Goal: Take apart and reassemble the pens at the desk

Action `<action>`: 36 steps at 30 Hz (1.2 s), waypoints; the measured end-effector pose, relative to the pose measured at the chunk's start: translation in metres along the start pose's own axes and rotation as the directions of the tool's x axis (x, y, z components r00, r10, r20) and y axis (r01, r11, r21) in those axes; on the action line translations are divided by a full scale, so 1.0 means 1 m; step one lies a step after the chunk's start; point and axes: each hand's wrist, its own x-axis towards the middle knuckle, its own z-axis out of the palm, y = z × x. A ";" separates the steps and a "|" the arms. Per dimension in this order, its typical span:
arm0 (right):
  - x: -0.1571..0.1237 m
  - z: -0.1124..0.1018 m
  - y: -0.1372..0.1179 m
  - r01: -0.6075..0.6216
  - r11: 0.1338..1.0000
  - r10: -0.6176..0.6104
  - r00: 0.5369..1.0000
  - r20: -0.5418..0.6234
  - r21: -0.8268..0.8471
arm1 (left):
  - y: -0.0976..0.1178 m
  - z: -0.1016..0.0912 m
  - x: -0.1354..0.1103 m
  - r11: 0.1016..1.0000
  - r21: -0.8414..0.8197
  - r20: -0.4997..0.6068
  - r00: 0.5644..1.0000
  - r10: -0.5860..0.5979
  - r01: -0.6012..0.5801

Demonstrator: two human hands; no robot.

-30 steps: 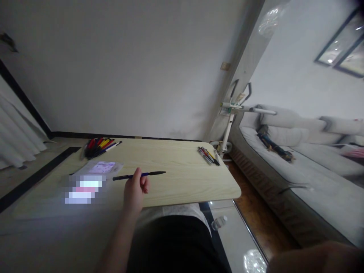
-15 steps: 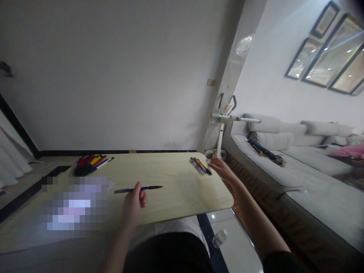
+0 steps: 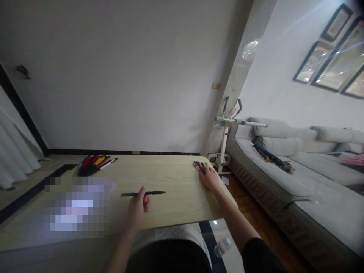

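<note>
My left hand is closed on a dark blue pen, held level over the middle of the light wood table. My right hand rests on a small bunch of pens at the table's far right corner, covering most of them. Its fingers lie over the pens and I cannot see whether they grip one.
A heap of red, yellow and black pens lies at the table's far left. A blurred-out sheet sits at the near left. A grey sofa and a white stand are to the right. A plastic bottle lies on the floor.
My right arm came into view from the lower right and reached the bunch of pens at the right corner, now lying on them. My left hand kept holding the blue pen.
</note>
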 end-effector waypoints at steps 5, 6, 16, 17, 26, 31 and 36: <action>0.000 0.001 -0.004 0.006 1.000 -0.006 1.000 -0.007 0.000 | 0.004 0.001 -0.003 1.000 -0.011 -0.022 1.000 0.003 -0.004; 0.000 0.000 -0.005 0.010 1.000 -0.010 1.000 -0.003 0.002 | 0.005 0.002 -0.003 1.000 -0.011 -0.018 1.000 0.000 0.000; -0.005 -0.008 -0.005 0.034 0.999 -0.034 0.999 -0.003 -0.006 | 0.003 -0.001 -0.005 1.000 -0.027 0.005 1.000 -0.001 0.002; -0.006 -0.008 -0.005 0.039 0.999 -0.039 0.999 0.002 -0.010 | 0.003 -0.001 -0.005 1.000 -0.022 0.008 1.000 -0.002 0.002; -0.010 -0.012 -0.006 0.063 0.998 -0.062 0.997 -0.034 0.020 | 0.003 -0.001 -0.007 0.999 -0.040 0.005 1.000 -0.004 0.004; -0.022 -0.014 -0.011 0.090 0.987 -0.078 0.993 -0.093 0.135 | -0.002 -0.001 -0.006 0.998 -0.065 0.031 0.999 -0.008 0.010; -0.047 -0.025 -0.036 0.227 0.862 -0.141 0.966 -0.215 0.453 | -0.005 -0.002 -0.007 0.997 -0.080 0.044 0.999 0.015 -0.012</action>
